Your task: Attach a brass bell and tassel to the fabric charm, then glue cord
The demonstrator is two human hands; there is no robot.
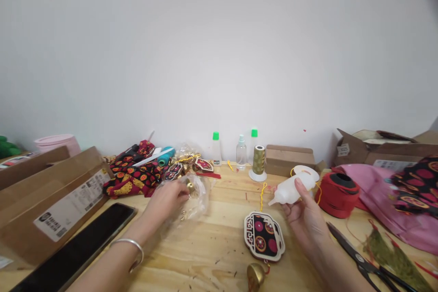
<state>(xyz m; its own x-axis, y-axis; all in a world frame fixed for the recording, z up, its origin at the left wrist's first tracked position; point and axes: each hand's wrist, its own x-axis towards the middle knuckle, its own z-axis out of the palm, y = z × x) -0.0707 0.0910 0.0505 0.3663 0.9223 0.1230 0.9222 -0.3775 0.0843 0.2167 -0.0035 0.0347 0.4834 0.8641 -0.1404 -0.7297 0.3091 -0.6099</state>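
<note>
My right hand [306, 219] is wrapped round a white squeeze bottle [289, 189], which tilts with its nozzle down to the left. Below the nozzle lies a framed wooden pendant [264, 236] with patterned dark cloth, a yellow cord loop [263, 196] at its top and a brass bell [255, 276] at its bottom. Over on the left, my left hand [171, 198] has its fingers closed at a clear plastic bag [201, 200]. A small gold bell [190, 186] shows just beyond the fingertips; what they pinch is hidden.
Behind the bag lie patterned cloth [137, 173] and more pendants [203, 165]. A phone [78, 248] and cardboard box [54, 210] are at left. Small bottles [241, 153] and a thread spool [259, 160] stand at the back. Red thread [338, 196] and scissors [357, 258] are at right.
</note>
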